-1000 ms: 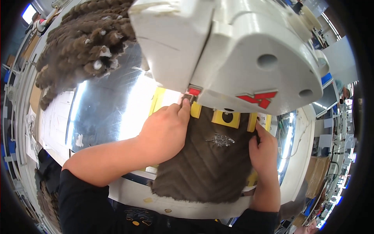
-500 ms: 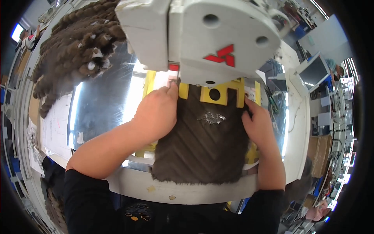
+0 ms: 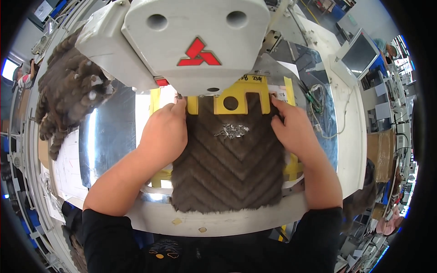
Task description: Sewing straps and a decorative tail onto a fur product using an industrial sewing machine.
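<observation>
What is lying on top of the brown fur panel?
On the fur panel sit a small clump of shiny silvery bits and the prongs of a yellow template. The fur beneath both, and whatever the white machine head covers, cannot be seen.

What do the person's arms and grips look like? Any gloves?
Short black sleeves leave the left forearm and right forearm uncovered. The left grip and right grip are bare hands with fingers and a thumb, and no gloves. I can't see any watch or bracelet.
</observation>
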`<action>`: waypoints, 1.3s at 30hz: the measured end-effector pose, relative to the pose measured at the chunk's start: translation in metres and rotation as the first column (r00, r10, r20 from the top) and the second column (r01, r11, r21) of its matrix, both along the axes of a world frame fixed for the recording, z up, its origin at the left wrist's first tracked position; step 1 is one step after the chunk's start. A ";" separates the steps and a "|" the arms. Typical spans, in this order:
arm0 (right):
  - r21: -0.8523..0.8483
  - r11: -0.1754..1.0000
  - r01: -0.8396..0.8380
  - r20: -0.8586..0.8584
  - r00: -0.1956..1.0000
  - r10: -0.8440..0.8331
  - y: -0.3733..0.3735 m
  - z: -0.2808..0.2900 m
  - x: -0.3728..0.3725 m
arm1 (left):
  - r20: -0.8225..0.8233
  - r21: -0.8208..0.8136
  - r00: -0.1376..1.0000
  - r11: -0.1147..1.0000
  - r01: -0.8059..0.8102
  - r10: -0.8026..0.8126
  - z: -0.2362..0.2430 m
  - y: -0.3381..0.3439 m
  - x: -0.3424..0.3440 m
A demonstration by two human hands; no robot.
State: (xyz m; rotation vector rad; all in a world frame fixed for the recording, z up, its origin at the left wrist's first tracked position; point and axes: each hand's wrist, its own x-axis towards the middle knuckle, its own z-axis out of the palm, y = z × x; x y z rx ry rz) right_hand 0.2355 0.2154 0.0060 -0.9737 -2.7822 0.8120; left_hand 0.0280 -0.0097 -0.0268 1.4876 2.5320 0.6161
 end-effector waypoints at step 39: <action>0.210 0.978 -0.007 -0.139 0.990 0.036 -0.008 -0.014 0.003 | -0.661 0.159 0.629 0.895 -0.416 0.409 0.088 -0.131 -0.165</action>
